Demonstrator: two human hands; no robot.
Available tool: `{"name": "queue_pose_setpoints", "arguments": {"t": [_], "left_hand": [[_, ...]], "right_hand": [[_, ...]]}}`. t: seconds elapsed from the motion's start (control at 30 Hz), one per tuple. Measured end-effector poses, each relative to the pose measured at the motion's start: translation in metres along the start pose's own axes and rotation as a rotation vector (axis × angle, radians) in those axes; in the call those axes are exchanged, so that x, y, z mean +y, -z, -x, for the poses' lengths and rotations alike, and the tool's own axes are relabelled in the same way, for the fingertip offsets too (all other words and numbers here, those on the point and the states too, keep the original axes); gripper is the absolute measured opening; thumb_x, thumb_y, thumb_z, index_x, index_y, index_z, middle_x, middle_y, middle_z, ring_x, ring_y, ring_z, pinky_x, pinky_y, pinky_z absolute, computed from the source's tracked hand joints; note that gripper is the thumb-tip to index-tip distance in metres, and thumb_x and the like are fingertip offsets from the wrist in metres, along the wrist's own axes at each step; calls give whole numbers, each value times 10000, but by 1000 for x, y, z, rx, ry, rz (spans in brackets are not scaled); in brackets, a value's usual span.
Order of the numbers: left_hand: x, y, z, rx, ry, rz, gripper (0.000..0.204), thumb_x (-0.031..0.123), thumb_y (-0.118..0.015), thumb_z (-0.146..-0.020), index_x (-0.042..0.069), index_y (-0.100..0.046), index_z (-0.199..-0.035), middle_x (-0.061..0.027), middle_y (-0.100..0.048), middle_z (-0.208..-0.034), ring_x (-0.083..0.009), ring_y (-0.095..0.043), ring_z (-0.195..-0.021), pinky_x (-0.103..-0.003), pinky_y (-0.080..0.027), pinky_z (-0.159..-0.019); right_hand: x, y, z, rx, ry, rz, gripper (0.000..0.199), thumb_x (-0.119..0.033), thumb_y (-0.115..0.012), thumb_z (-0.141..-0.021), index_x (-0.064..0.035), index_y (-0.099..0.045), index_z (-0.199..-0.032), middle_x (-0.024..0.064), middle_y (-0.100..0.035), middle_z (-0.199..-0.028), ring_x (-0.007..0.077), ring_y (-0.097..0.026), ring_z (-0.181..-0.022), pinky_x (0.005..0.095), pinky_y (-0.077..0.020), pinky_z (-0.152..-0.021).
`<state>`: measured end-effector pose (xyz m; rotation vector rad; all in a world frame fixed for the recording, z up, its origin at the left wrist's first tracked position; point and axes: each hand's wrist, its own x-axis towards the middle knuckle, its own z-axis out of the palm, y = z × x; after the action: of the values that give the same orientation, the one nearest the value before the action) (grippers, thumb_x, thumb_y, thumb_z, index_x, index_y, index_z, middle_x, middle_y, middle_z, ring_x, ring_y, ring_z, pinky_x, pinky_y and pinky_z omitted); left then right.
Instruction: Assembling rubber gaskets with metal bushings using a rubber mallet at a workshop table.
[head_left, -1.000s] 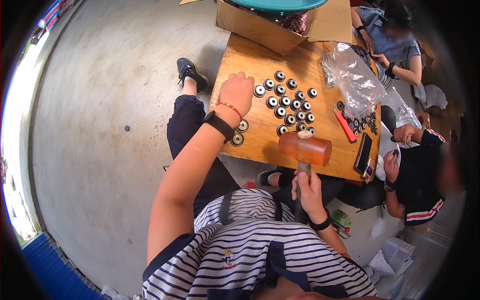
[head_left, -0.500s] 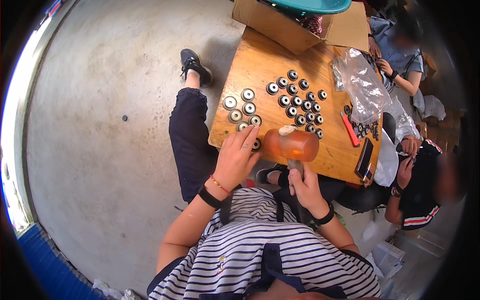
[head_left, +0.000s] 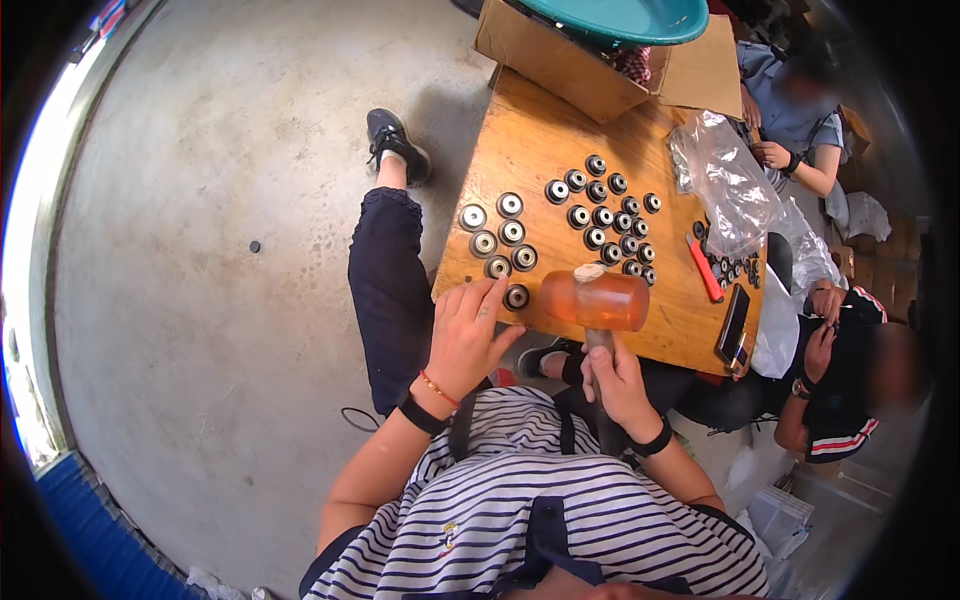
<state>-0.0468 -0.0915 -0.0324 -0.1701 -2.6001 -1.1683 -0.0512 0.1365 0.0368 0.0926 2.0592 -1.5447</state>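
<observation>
My right hand [head_left: 615, 383] is wrapped round the handle of a mallet [head_left: 597, 302]. Its translucent orange head hangs over the table's near edge. My left hand [head_left: 462, 338] rests at the table's near left corner, fingers stretched and thumb apart, with nothing seen in it. Its index fingertip is close to a small black-rimmed metal roller [head_left: 498, 267]; whether they touch I cannot tell. Just right of the fingers lies another roller [head_left: 516, 297]. Several more such rollers [head_left: 511, 232] stand in a group on the left, and a larger group [head_left: 602, 215] fills the middle.
On the wooden table [head_left: 540, 115] are a red-handled cutter [head_left: 705, 268], a dark flat case [head_left: 733, 318] and clear plastic bags [head_left: 730, 190]. A cardboard box [head_left: 560, 62] with a teal basin [head_left: 625, 22] stands at the far end. Two people [head_left: 795, 140] work on the right.
My left hand has drawn back slightly to the left, uncovering the roller by the near edge. The mallet stays in my right hand. The whole view has shifted a little.
</observation>
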Motion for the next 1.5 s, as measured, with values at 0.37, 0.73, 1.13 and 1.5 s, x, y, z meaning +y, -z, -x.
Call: {"name": "queue_pose_setpoints", "arguments": {"t": [0.37, 0.73, 1.13, 1.5], "left_hand": [[22, -11, -12, 38, 12, -83, 422, 152, -761, -720, 29, -618, -1097, -111, -629, -995, -289, -578, -909, -378, -454, -795], [-20, 26, -81, -29, 137, -152, 323, 101, -652, -796, 39, -617, -1112, -151, -593, -1061, -322, -597, -939, -376, -502, -787], [-42, 40, -98, -340, -23, -67, 392, 43, -570, -781, 37, -576, -1174, -184, -521, -1169, -377, -576, -1013, -414, -489, -861], [-49, 47, -89, -256, 63, -49, 370, 116, -628, -819, 23, -581, -1173, -169, -564, -1045, -332, -625, -837, -395, -513, -752]], "right_hand": [[20, 116, -55, 555, 360, 352, 494, -163, -524, -952, 15, -377, -1390, 149, -587, -1084, 207, -607, -878, 294, -484, -750], [-55, 52, -38, 234, 496, 492, 352, -142, -578, -909, 10, -533, -1223, 179, -571, -1116, 308, -576, -1003, 386, -471, -855], [-39, -42, -109, 137, 551, 619, 303, -151, -646, -816, -44, -545, -1081, 121, -527, -1003, 317, -602, -902, 419, -513, -701], [-28, -55, -117, 216, 631, 550, 230, -152, -641, -833, -3, -564, -990, 165, -507, -993, 347, -607, -817, 427, -519, -692]]}}
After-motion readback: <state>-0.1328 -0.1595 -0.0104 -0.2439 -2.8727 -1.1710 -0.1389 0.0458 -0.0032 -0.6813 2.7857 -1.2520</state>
